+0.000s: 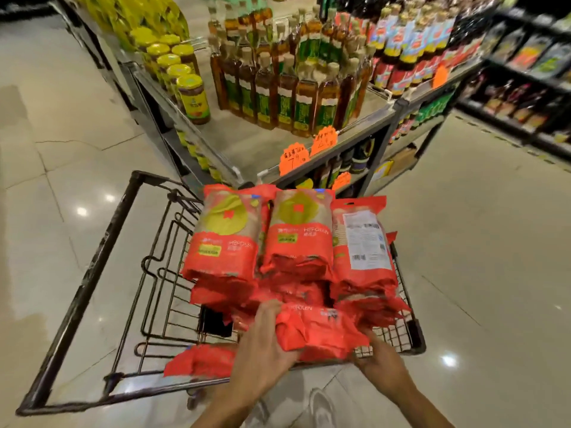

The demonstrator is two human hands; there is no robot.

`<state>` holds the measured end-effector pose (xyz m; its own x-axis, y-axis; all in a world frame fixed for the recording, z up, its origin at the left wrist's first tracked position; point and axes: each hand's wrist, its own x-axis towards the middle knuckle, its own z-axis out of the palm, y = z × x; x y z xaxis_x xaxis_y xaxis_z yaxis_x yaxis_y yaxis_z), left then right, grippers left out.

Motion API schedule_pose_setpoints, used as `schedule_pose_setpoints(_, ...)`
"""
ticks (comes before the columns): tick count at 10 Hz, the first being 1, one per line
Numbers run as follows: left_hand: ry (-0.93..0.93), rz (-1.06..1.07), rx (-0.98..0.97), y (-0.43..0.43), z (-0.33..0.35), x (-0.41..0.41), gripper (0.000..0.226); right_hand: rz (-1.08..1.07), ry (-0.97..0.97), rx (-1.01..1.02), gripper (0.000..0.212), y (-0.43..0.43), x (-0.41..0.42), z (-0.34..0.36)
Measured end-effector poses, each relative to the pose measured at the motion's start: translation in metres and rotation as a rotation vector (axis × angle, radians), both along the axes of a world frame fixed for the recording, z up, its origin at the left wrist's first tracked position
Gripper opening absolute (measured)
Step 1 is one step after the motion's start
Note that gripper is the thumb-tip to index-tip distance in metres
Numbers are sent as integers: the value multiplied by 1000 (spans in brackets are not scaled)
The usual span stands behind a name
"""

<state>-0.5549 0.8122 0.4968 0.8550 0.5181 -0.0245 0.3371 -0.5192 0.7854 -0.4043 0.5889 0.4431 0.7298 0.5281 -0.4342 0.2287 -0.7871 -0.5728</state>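
Gripping red packet (319,333): left hand (265,342) curled over its left end, right hand (381,364) wrapped under right end, fingertips hidden; packet atop piled packets (298,251) in wire cart (92,273).

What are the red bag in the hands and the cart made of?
The red bag: apparently thin plastic film, semi-gloss; it creases and crumples where the left hand and right hand hold it. The cart: dark metal tube and wire, probably painted; rail finish looks scuffed.
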Motion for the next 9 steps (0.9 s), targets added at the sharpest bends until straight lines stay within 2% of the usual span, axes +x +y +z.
schedule_pose_setpoints(1,79,-101,26,5,-26,-4,67,-40,-92,59,50,8,-14,30)
schedule_pose_setpoints(2,258,-172,53,15,-37,-4,68,48,-132,119,62,29,-34,59)
schedule_pose_setpoints(3,420,-273,247,29,-30,-3,72,149,-132,118,62,53,-54,74)
schedule_pose_setpoints(4,519,-344,340,48,-17,-8,85,201,-126,43,69,66,-61,73)
schedule_pose_setpoints(5,494,-423,357,58,-10,-17,113,263,-115,-10,80,72,-62,78)
schedule_pose_setpoints(7,342,-484,450,63,6,-20,85,309,-211,-39,89,77,-58,96)
schedule_pose_setpoints(8,203,-482,532,66,22,-10,79,320,-371,2,83,87,-54,116)
schedule_pose_setpoints(9,47,-449,640,70,41,8,76,301,-609,-69,77,101,-43,130)
